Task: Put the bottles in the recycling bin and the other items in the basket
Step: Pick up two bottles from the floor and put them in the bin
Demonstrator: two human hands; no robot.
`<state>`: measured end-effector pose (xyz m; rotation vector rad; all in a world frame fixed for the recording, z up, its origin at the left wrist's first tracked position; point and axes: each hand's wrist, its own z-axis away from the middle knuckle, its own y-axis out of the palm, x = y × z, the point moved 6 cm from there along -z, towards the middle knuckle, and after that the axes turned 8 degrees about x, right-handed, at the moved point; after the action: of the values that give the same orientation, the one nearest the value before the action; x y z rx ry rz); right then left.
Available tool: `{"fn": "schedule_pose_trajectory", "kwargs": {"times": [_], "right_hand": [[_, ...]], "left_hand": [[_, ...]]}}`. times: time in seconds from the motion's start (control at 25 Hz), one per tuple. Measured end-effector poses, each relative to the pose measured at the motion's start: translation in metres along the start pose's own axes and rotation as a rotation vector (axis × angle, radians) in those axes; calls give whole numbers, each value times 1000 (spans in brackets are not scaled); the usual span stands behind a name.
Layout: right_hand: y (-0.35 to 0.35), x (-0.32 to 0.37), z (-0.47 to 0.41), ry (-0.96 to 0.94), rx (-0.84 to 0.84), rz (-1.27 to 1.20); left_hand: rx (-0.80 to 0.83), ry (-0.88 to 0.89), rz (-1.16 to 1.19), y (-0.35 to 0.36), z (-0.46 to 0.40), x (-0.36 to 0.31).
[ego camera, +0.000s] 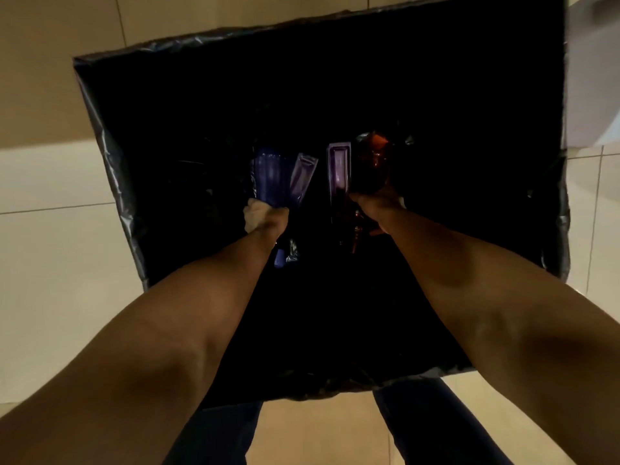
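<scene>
Both my arms reach down into the recycling bin (110, 152), a large square bin lined with a black plastic bag. My left hand (265, 219) is closed around two bottles, a blue one (268, 172) and a clear purplish one (302, 177), their bases pointing up toward me. My right hand (379, 204) grips a flat purple bottle (339, 166) and a dark amber bottle (374, 162) with an orange patch. All bottles hang inside the bin's opening. The bin's bottom is too dark to see. No basket is in view.
The bin stands on pale floor tiles (50, 250). My legs in dark trousers (214, 434) are right against its near edge. A white object (593, 68) shows at the upper right, beyond the bin.
</scene>
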<state>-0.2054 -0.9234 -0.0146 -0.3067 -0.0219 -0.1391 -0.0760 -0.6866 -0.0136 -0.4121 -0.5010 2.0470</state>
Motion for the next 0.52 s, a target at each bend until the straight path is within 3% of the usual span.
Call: {"fn": "schedule_pose_trajectory", "kwargs": {"times": [0.32,0.52], "right_hand": [[-8,-7,-19,-81,-145,52],[5,-5,16,-157,-6,104]], "left_hand": [[87,82,-100,7,-11,1],[120,103,-87,-3,14,-7]]}}
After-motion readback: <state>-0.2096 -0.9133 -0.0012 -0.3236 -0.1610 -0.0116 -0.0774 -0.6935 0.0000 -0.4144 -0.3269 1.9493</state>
